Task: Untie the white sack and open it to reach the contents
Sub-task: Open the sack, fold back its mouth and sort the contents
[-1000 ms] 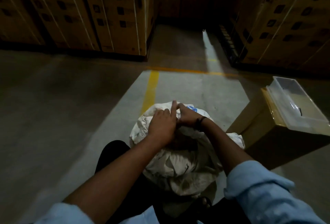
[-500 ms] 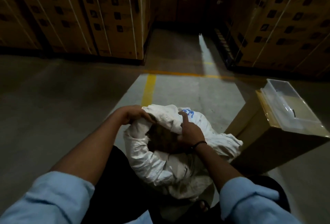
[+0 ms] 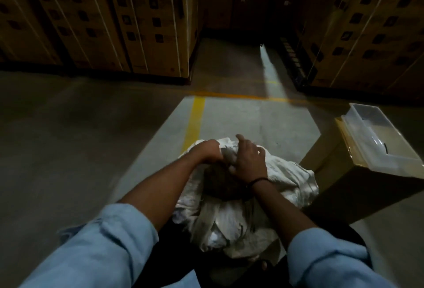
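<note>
The white woven sack (image 3: 231,223) stands on the concrete floor between my knees, crumpled, with its mouth pulled apart. A dark brownish mass of contents (image 3: 220,180) shows inside the opening. My left hand (image 3: 206,151) grips the far left rim of the sack's mouth with curled fingers. My right hand (image 3: 249,160) holds the far right part of the rim, thumb up, a black band on its wrist. No tie or string is visible at the mouth.
A cardboard box (image 3: 358,186) lies on the floor to my right, with a clear plastic tray (image 3: 378,140) on top. Stacks of strapped cartons (image 3: 96,17) stand on the left and right. A yellow floor line (image 3: 195,122) runs ahead.
Both hands started together on top of the sack, then the left pulled the rim leftward and the mouth opened. Now the left hand has come back closer to the right at the rim.
</note>
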### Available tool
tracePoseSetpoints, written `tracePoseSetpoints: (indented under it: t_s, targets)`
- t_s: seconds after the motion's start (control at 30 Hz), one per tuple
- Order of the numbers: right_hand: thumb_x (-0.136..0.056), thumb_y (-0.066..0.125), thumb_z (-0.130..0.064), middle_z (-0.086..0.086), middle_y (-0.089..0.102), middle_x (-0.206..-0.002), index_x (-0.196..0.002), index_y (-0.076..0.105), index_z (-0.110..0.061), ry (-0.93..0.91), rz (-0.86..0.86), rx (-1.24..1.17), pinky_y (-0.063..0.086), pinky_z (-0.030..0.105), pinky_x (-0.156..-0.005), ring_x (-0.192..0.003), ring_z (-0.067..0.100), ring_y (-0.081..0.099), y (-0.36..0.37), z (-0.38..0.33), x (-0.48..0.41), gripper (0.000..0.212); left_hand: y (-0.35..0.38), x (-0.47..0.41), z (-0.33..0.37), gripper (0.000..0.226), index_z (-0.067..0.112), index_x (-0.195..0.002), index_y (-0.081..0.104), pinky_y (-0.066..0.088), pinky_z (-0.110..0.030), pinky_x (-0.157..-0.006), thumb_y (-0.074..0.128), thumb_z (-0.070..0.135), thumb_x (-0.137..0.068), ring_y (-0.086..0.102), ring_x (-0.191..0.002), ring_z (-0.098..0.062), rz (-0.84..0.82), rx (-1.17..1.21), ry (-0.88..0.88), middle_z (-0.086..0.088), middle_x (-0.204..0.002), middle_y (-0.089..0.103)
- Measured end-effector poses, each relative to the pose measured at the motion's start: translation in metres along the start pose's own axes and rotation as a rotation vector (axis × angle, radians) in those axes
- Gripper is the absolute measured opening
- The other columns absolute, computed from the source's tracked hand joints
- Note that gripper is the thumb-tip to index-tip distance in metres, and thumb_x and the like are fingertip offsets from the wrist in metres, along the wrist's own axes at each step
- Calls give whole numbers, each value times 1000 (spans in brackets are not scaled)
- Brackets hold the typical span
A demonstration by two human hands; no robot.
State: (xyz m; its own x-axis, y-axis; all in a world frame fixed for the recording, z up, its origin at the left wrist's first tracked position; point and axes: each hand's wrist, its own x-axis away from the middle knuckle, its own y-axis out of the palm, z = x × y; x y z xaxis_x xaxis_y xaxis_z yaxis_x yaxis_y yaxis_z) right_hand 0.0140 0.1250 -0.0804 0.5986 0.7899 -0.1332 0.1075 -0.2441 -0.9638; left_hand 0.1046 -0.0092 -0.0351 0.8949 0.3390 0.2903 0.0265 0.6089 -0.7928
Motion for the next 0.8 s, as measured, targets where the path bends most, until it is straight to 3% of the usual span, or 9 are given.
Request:
tracePoseSetpoints:
  t_s: [0.1,0.23,0.33,0.4,0.47,0.53,0.6,0.67,0.8]
  targets:
    - [-80,64,-30,12,62,-122,-154,12,-14,27,-50,2,31,43,-108,-114,28,57,15,3,17,91,-21,-8,-19,56,6,-113,73,49,-25,-72,91,23,-62,62,-91,-19,-210,223,-255,-2,-110,71]
    - [-74,69,-21,17,67,-103,-145,24,-20,97,-200,-111,50,38,-77,-92,37,65,14,6,7,84,-34,-21,-31,74,8,-114,72,52,-34,-76,94,39,-52,69,-98,-26,-315,-36,-333,-7,-111,73]
    - [-76,69,-24,20,65,-105,-131,41,-11,86,-323,-292,47,33,-80,-98,36,63,7,17,-17,63,-17,-25,-16,76,15,-129,54,44,-39,-90,83,41,-64,61,-106,-32,168,-702,-37,-8,-117,60]
    - [-78,68,-33,20,63,-112,-121,55,-2,51,-400,-423,44,26,-88,-103,30,59,-7,21,-29,55,12,-23,-9,65,9,-135,53,42,-46,-99,70,31,-76,60,-100,-37,436,-839,361,-13,-108,64]
    - [-77,70,-27,14,64,-108,-113,64,0,55,-459,-375,40,13,-75,-96,21,56,-21,27,-34,45,45,-24,-6,63,2,-143,46,42,-49,-104,47,29,-87,60,-99,-37,482,-818,514,-15,-102,66]
    - [-77,76,-19,11,63,-115,-117,62,-4,74,-449,-345,43,21,-84,-101,23,56,-19,34,-36,44,60,-25,-1,64,2,-151,31,38,-47,-103,34,30,-94,57,-106,-36,316,-769,379,-16,-114,64]
    - [-80,75,-15,15,57,-130,-131,50,-7,143,-459,-432,41,33,-98,-117,30,53,-8,38,-32,57,62,-31,5,61,8,-153,26,41,-44,-97,40,32,-99,58,-114,-35,180,-680,181,-16,-127,61]
    - [-79,71,-24,17,54,-131,-142,38,-12,143,-263,-184,40,42,-98,-118,36,52,7,38,-22,72,58,-42,1,60,16,-149,37,44,-40,-100,54,35,-95,58,-122,-30,151,-475,25,-11,-136,58]
    - [-59,79,-17,14,67,-99,-136,49,-2,42,31,186,52,40,-76,-82,32,64,23,42,10,83,23,-54,3,65,16,-141,50,39,-23,-96,74,22,-81,55,-120,-16,-85,14,37,-2,-139,56]
